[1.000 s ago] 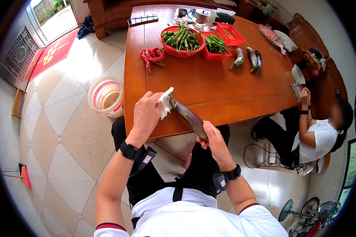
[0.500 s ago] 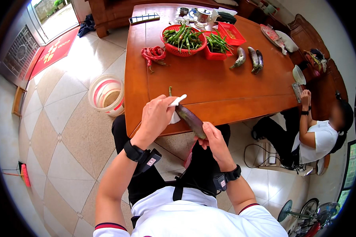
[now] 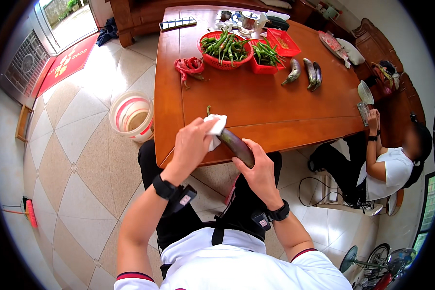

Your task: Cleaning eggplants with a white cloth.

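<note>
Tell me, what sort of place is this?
Probably a living or dining room in someone's home: there is a big wooden table, a carved wooden seat along the wall, and a red mat by an open doorway.

Left hand (image 3: 192,145): holds a white wipe (image 3: 218,124) against the eggplant's (image 3: 237,146) upper end, frame centre
Right hand (image 3: 261,171): grips its lower end
Green chillies (image 3: 224,46): in round red basket (image 3: 212,60), upper centre
Bucket (image 3: 116,108): tiled floor (image 3: 89,154), left of centre

Brown wooden table (image 3: 275,106), diamond-patterned tiled floor (image 3: 89,164), pale wall (image 3: 406,48), bright open doorway (image 3: 63,21)
</note>
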Available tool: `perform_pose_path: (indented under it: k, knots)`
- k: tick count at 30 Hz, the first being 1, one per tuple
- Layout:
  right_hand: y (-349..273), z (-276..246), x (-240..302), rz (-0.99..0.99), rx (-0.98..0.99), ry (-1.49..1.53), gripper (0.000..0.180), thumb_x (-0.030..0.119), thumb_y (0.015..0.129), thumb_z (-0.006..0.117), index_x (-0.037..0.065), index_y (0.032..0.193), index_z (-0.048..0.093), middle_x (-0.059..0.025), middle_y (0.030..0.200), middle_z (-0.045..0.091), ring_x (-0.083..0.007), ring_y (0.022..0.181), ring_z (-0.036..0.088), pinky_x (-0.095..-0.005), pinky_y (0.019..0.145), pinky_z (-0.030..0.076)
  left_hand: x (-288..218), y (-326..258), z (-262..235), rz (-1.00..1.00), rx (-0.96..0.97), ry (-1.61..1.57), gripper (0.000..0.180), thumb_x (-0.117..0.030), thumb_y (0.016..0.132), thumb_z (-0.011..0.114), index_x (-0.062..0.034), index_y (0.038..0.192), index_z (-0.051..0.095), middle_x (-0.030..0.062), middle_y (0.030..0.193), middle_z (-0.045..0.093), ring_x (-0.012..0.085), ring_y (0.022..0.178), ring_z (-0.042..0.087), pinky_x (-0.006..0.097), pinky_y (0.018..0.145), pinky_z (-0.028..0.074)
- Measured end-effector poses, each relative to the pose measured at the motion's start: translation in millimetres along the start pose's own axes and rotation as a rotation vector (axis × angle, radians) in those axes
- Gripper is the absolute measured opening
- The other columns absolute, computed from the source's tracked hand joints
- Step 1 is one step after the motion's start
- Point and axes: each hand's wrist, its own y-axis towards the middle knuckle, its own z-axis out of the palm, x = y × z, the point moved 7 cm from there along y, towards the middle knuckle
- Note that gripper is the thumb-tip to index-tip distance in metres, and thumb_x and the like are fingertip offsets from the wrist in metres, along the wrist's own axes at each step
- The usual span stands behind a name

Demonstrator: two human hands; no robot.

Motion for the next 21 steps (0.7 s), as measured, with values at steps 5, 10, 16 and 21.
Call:
perform_pose_path:
  k: [5, 10, 16, 21]
  knots:
    - [-5, 10, -24, 0.156, 0.025, 0.308, 0.044, 0.026, 0.100, 0.068, -0.001, 0.133, 0.057, -0.0165, 0.102, 0.072, -0.0233, 0.091, 0.073, -0.0327, 0.081, 0.055, -50, -37, 10, 0.154, 0.045, -0.204, 0.047, 0.003, 0.084, 0.067, -0.0108, 0.128, 0.072, 0.0152, 0.095, 0.064, 0.0362, 0.084, 0.068, 0.041, 0.076, 0.056]
    - [-15, 24, -31, 0.389, 0.194, 0.670, 0.041, 0.032, 0.106, 0.059, -0.001, 0.131, 0.058, -0.0033, 0.089, 0.066, -0.0068, 0.075, 0.058, -0.0233, 0.065, 0.046, -44, -31, 10, 0.145, -0.057, -0.060, 0.042, 0.001, 0.088, 0.067, -0.0122, 0.127, 0.073, 0.0131, 0.093, 0.064, 0.0333, 0.084, 0.069, 0.041, 0.074, 0.056]
    - [-19, 28, -36, 0.527, 0.239, 0.843, 0.037, 0.038, 0.108, 0.051, 0.005, 0.121, 0.059, -0.0013, 0.081, 0.060, -0.0047, 0.060, 0.045, -0.0194, 0.053, 0.033, -5, -4, -9, 0.036, -0.136, 0.142, 0.038, 0.001, 0.088, 0.066, -0.0123, 0.123, 0.073, 0.0133, 0.093, 0.065, 0.0347, 0.084, 0.068, 0.044, 0.075, 0.056]
    - [-17, 25, -35, 0.531, 0.277, 0.907, 0.035, 0.039, 0.108, 0.053, 0.005, 0.117, 0.059, -0.0013, 0.081, 0.061, -0.0045, 0.058, 0.043, -0.0199, 0.052, 0.033, -12, -5, -16, -0.024, -0.130, -0.024, 0.041, 0.003, 0.087, 0.064, -0.0088, 0.126, 0.073, 0.0159, 0.095, 0.065, 0.0368, 0.087, 0.068, 0.044, 0.077, 0.055]
